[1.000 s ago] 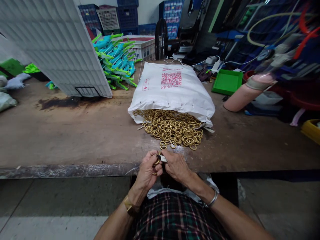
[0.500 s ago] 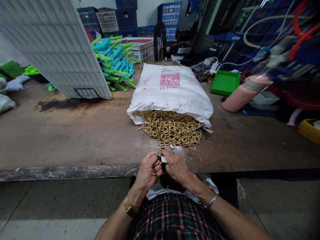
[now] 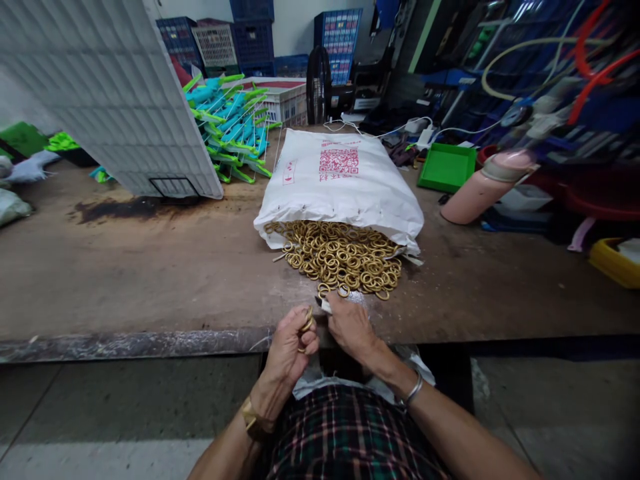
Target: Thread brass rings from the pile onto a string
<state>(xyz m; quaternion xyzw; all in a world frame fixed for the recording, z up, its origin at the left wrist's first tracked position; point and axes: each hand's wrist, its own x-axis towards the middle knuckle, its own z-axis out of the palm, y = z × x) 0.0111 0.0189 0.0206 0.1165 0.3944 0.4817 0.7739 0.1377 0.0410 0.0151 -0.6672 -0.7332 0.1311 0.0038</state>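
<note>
A white sack [image 3: 345,180] with red print lies on the table, and a heap of brass-coloured rings [image 3: 345,257] spills from its mouth toward me. My left hand [image 3: 291,340], at the table's front edge, is closed on a few brass rings [image 3: 307,320]. Just to its right, my right hand [image 3: 350,327] pinches a small tool [image 3: 326,306] with a pale body and a dark tip, close to the nearest rings of the heap. The two hands are apart.
A grey ribbed panel [image 3: 125,100] stands at the left, beside turquoise and green plastic pieces [image 3: 233,123]. Behind the sack is a black fan [image 3: 319,83]. On the right are a green tray [image 3: 447,167], a pink bottle [image 3: 483,190] and a yellow tray [image 3: 615,263].
My hands have separated: the left moved slightly left and down with its rings, while the right moved slightly up with the small tool, whose dark tip has left the rings.
</note>
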